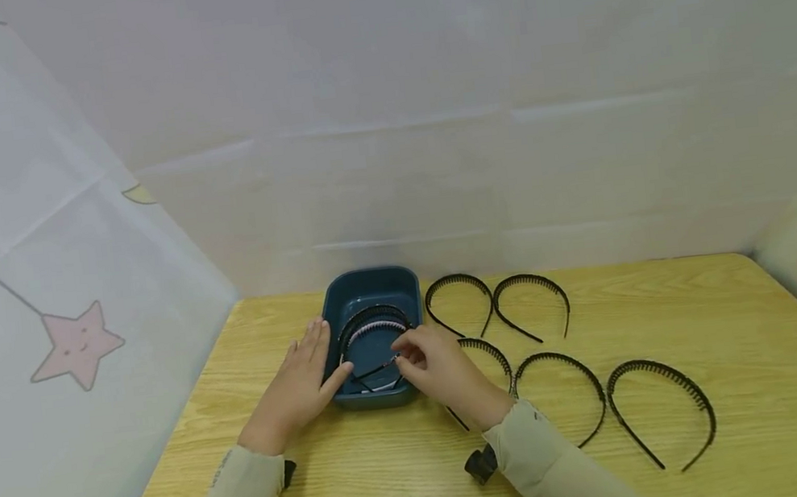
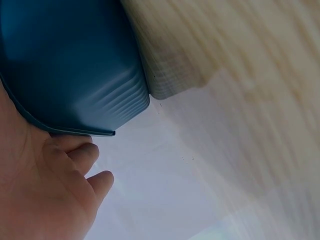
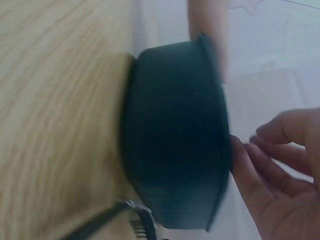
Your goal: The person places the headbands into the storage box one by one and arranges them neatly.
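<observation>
A dark blue plastic basin (image 1: 378, 400) stands on the table with headbands inside: a black toothed headband (image 1: 376, 309) and a pale one (image 1: 377, 326). My left hand (image 1: 295, 393) rests along the basin's left rim, fingers extended and thumb spread over the near-left edge. In the left wrist view, its fingers lie against the rim of the basin (image 2: 75, 70). My right hand (image 1: 448, 369) is over the right rim, thumb and fingertips pinching the end of the black headband in the basin. The right wrist view shows the right hand (image 3: 285, 170) beside the rim.
To the basin's right several black toothed headbands lie on the wooden table (image 1: 364, 479): two at the back, including one headband (image 1: 529, 277), and others nearer, including the rightmost headband (image 1: 698, 395). A pale curtain (image 1: 393, 200) hangs behind the table.
</observation>
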The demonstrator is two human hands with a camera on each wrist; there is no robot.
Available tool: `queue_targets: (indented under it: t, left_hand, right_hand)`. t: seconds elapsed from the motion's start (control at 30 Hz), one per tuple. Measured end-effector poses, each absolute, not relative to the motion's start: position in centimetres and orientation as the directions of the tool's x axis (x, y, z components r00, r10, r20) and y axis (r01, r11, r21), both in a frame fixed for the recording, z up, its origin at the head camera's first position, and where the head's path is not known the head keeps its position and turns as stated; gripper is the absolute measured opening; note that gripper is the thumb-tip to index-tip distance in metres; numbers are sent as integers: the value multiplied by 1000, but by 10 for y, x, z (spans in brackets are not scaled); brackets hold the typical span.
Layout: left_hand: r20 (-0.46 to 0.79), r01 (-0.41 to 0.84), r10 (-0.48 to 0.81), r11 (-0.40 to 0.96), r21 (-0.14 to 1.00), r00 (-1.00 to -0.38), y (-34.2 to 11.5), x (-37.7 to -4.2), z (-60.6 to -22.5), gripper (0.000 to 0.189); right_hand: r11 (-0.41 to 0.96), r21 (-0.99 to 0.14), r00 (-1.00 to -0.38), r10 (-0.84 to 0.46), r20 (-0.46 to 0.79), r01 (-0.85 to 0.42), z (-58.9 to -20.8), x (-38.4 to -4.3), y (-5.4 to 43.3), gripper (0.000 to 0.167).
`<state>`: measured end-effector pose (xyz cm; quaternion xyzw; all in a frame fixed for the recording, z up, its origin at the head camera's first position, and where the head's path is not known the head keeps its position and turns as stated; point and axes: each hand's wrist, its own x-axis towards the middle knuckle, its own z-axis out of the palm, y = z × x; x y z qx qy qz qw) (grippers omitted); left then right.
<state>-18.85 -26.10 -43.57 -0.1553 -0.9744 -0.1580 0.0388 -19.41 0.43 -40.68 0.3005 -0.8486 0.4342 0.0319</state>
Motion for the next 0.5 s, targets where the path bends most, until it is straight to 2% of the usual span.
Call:
queue_targets:
  t: [0.33,0.5]
  left_hand:
    - [119,309,286,901,305,-951,-262,-186,-437,83]
    - [106,302,283,903,307,-953,-261,-187,-437,84]
  right_hand:
    - [423,-591,-675,-672,304,-687,-388,-187,47,17]
    - [470,-501,-660,-678,322,-727,-384,-194,80,16]
